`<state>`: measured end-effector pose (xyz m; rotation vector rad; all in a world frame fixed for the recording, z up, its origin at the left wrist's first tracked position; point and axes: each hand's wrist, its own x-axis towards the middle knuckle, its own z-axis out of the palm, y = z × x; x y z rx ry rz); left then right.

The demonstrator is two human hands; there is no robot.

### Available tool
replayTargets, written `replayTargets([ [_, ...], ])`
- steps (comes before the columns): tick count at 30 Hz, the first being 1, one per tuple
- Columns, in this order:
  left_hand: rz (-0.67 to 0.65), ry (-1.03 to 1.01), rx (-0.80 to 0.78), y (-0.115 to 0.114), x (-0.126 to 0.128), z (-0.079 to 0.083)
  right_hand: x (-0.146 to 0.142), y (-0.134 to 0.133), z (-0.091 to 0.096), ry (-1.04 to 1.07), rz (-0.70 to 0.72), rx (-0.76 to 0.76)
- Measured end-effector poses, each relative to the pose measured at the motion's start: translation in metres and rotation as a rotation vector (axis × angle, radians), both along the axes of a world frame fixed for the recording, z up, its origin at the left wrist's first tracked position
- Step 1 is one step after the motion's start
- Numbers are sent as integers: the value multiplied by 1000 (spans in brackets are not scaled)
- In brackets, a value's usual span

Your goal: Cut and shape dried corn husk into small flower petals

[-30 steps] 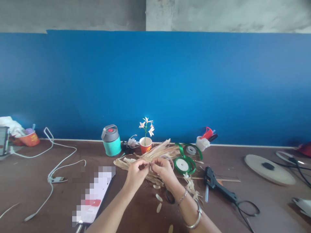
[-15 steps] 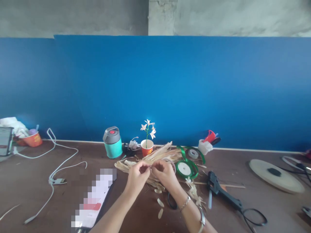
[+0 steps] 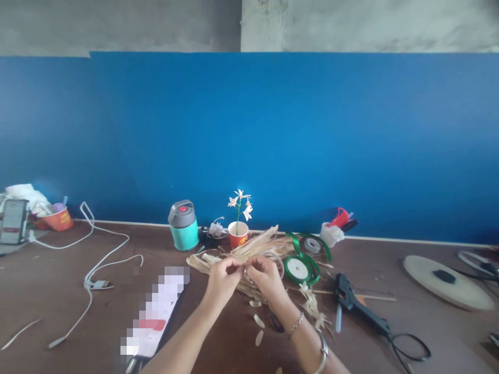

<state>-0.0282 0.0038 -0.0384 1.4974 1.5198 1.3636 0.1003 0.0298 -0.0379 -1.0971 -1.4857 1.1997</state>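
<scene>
A teal flask stands near the worktop's far edge. At mid-worktop, the left hand and right hand pinch a small pale strip between fingertips, above dried husks. A green ribbon spool and black glue gun lie rightward.

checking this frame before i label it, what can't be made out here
Head view, the only one:
- The small pale piece pinched between the left hand and right hand: too small, and covered by the fingertips.
- The flat white and red object on the brown table: pixelated, and cut off by the bottom edge.
- The black loop beside the right wrist: partly hidden by the forearm.
- The screen of the upright phone at far left: too small to read.
</scene>
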Motion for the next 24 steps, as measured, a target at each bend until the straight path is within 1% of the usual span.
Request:
replayTargets([
  [4,-12,-12,15,-1,2,1,2,0,-1,70,67,-83],
  [8,1,20,57,-4,3,2,4,1,2,101,92,-112],
  [10,24,82,104,-5,3,0,4,2,3,97,85,-106],
  [12,40,213,199,-5,2,-2,4,3,3,81,78,-91],
  [14,47,349,300,-5,1,-5,4,4,2,57,78,-70],
  [16,50,421,351,-4,0,-7,5,5,1,24,84,-43],
  [20,70,467,347,-5,-1,-9,7,7,0,-55,87,48],
  [24,97,495,304,-8,-1,-7,9,5,2,-170,78,200],
])
